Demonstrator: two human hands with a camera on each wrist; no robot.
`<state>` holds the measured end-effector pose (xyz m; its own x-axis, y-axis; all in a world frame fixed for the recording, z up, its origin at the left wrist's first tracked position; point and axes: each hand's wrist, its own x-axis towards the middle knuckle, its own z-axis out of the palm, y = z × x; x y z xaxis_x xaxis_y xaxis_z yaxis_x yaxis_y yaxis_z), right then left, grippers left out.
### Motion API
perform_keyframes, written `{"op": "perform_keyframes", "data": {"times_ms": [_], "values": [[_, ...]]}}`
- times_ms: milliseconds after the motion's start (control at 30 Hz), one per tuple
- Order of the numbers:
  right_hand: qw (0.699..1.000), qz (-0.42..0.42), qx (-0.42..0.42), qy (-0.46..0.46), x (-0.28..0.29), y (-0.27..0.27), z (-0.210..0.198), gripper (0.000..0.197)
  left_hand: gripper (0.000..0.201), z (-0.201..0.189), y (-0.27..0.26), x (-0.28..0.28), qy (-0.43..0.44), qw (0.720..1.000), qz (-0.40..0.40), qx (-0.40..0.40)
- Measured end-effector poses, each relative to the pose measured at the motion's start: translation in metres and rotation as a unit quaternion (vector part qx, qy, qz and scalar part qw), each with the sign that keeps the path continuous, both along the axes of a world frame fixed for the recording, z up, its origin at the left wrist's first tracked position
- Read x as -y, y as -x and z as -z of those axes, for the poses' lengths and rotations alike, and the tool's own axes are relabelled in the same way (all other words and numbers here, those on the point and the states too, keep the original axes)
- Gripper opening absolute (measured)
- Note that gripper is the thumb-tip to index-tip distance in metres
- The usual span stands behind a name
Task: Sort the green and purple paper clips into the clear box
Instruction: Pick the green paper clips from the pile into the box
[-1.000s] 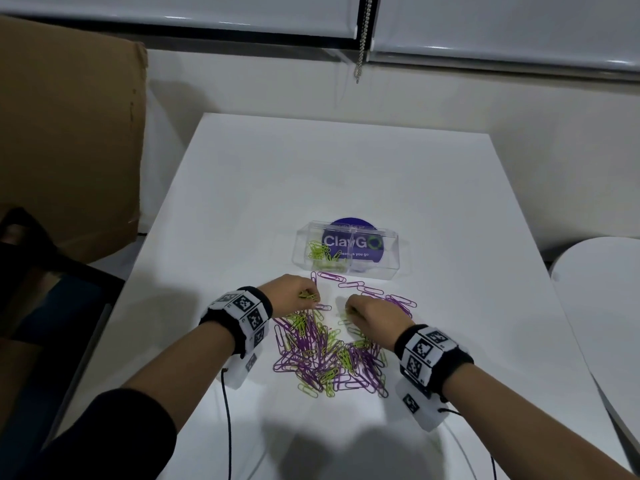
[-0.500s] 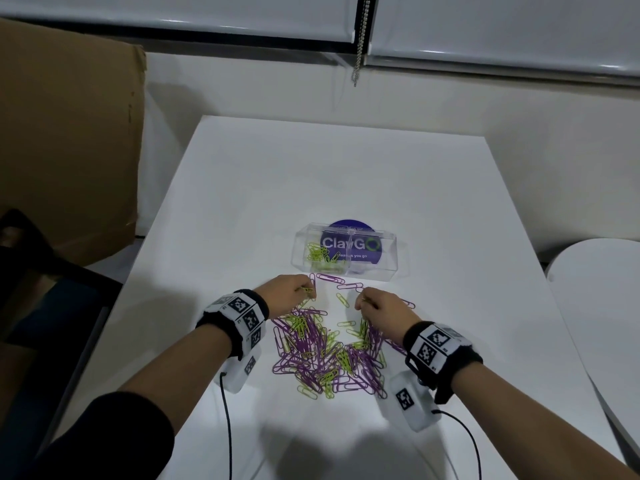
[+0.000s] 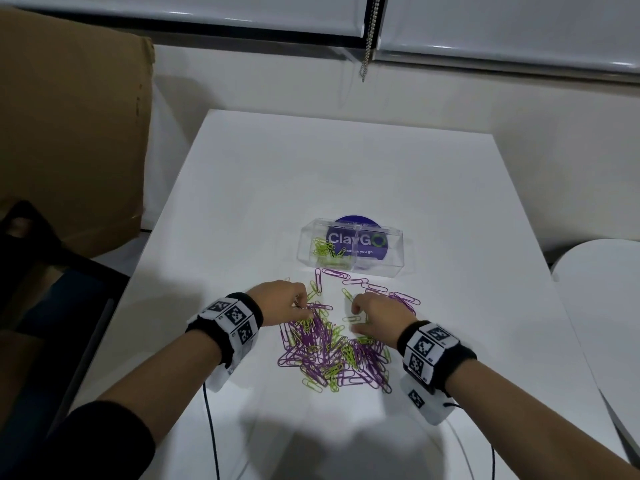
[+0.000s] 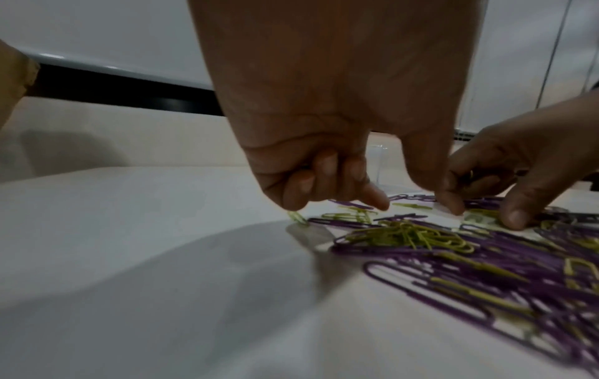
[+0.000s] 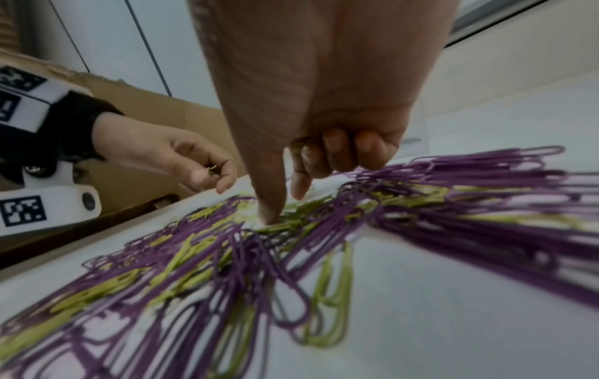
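A tangled pile of green and purple paper clips [image 3: 332,351] lies on the white table [image 3: 311,174]. Just beyond it stands the clear box [image 3: 388,261], its left compartment holding green clips [image 3: 325,251]. My left hand [image 3: 304,303] hovers at the pile's far left edge. Green clips [image 5: 210,169] are tucked in its curled fingers, while its index and thumb [image 4: 418,207] reach down. My right hand [image 5: 285,206] is at the far right of the pile with its thumb [image 5: 269,215] on green clips. Its other fingers [image 5: 337,151] are curled, with a glint of a clip inside.
A row of loose purple clips [image 3: 367,284] runs between the pile and the box. A brown cardboard sheet [image 3: 69,133] leans at the left beside a dark chair [image 3: 52,292]. A round white table [image 3: 602,292] stands at the right. Cables [image 3: 211,431] trail from both wrists.
My right hand has shifted slightly along the pile's far edge, and its thumb now presses down on green clips. My left hand stays almost in place with its clips.
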<state>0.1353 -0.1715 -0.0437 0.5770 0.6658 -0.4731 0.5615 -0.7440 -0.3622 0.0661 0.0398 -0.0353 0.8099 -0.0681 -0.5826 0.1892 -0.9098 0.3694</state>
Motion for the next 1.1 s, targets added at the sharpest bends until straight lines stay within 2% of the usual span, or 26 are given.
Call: {"op": "perform_keyframes", "data": {"times_ms": [133, 300, 433, 633, 733, 867, 1000, 1100], "values": [[1.000, -0.006, -0.002, 0.012, -0.002, 0.000, 0.002, 0.021, 0.035, 0.004, 0.005, -0.004, -0.059, 0.997, 0.044, 0.006], [0.999, -0.022, -0.018, 0.014, -0.002, 0.000, 0.002, 0.006, 0.024, 0.005, 0.006, -0.005, -0.045, 0.997, 0.036, 0.041], [0.999, -0.039, -0.008, -0.002, -0.002, -0.001, 0.003, 0.009, 0.020, 0.005, 0.005, -0.004, -0.023, 0.998, 0.023, 0.057], [0.985, 0.104, -0.072, -0.120, 0.003, -0.004, 0.003, 0.012, 0.009, 0.004, 0.005, -0.009, 0.056, 0.995, -0.043, 0.065], [0.965, 0.168, -0.104, -0.171, 0.007, -0.008, 0.000, 0.022, 0.020, 0.004, 0.004, -0.012, 0.070, 0.993, -0.070, 0.060], [0.951, 0.198, -0.134, -0.196, 0.010, -0.010, -0.001, 0.013, 0.026, 0.004, 0.003, -0.009, 0.094, 0.990, -0.094, 0.055], [0.961, 0.193, -0.121, -0.155, 0.010, -0.008, 0.000, 0.023, 0.029, 0.008, 0.003, -0.009, 0.102, 0.988, -0.112, 0.042], [0.952, 0.217, -0.134, -0.168, 0.009, -0.009, 0.001, 0.034, 0.033, 0.009, 0.003, -0.009, 0.120, 0.987, -0.107, 0.031]]}}
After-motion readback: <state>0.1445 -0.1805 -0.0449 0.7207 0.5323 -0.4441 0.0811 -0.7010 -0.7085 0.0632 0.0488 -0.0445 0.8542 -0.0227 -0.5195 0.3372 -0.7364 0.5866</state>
